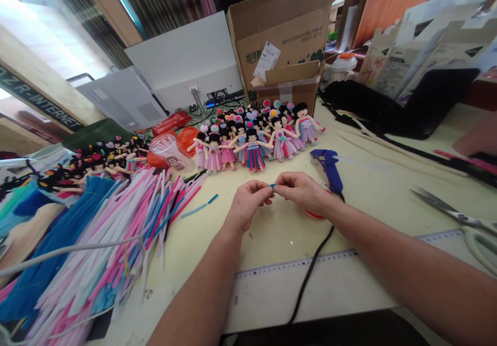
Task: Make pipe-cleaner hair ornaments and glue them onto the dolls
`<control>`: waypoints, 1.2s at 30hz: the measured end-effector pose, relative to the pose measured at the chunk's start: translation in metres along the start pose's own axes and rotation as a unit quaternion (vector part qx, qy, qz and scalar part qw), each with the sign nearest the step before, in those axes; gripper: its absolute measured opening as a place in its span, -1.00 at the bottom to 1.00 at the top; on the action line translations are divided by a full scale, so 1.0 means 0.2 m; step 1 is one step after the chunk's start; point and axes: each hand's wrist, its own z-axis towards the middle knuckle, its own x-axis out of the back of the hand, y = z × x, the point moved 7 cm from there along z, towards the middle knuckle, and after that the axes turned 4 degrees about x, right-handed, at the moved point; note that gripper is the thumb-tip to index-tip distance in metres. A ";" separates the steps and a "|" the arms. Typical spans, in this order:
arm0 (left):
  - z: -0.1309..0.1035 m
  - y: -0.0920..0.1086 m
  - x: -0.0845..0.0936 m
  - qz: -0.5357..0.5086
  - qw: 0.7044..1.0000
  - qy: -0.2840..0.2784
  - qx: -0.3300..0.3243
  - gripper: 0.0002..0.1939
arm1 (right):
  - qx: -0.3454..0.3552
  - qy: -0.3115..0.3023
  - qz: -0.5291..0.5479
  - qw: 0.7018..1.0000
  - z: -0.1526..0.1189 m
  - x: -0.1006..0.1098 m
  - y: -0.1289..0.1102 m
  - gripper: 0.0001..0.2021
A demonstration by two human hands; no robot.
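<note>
Above the middle of the table, my left hand and my right hand meet fingertip to fingertip. Both pinch a small blue piece of pipe cleaner, mostly hidden by the fingers. Just beyond my right hand lies a blue hot glue gun, its black cord running to the table's near edge. To the left of my hands lie a light blue pipe cleaner and a short dark blue piece. Behind them stand several pipe-cleaner dolls with black hair and colourful skirts.
Bundles of pink, white and blue pipe cleaners cover the left side. Large scissors lie at the right, near a ruler. An open cardboard box stands behind the dolls. A plastic cup lies left of them.
</note>
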 end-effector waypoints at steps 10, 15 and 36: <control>0.01 -0.03 0.00 -0.046 0.998 -0.021 0.025 -0.72 | 0.000 -0.012 0.006 1.000 0.00 -0.02 0.01 -0.80; 0.02 -0.02 0.01 -0.028 1.000 -0.009 -0.001 -0.72 | 0.005 -0.010 -0.005 1.000 0.00 -0.02 0.02 -0.79; -0.01 0.09 0.02 0.090 0.979 0.032 -0.181 -0.89 | -0.079 0.021 0.158 0.984 0.01 0.00 0.06 -0.82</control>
